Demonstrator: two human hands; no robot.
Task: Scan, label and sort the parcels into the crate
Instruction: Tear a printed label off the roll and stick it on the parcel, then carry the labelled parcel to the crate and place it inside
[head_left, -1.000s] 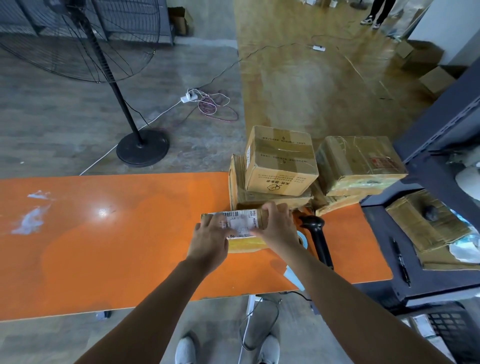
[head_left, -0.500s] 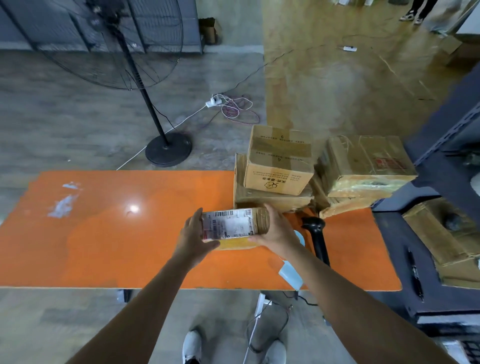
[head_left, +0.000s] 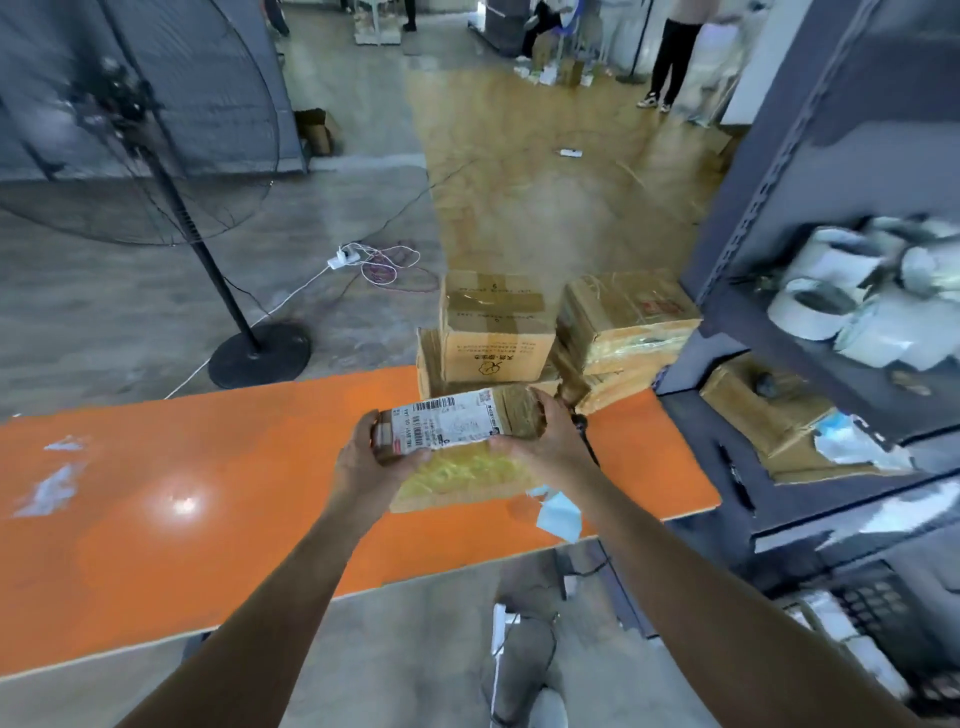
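I hold a small taped cardboard parcel (head_left: 457, 457) with a white barcode label on its top, lifted above the orange table (head_left: 208, 493). My left hand (head_left: 369, 457) grips its left end with the thumb on the near face. My right hand (head_left: 545, 436) grips its right end. Behind it, several more cardboard parcels (head_left: 493, 332) are stacked at the table's far right corner. The black handheld scanner (head_left: 584, 431) is mostly hidden behind my right wrist. No crate is in sight.
A dark metal shelf unit (head_left: 769, 223) stands at the right with tape rolls (head_left: 831, 301) and a flat box (head_left: 769, 410). A blue scrap of paper (head_left: 558, 514) lies at the table's near edge. A standing fan (head_left: 171, 182) and cables are on the floor beyond.
The parcel has risen off the table and tilted its label toward me, both hands still on it. The camera has tipped upward, showing more of the room and shelf.
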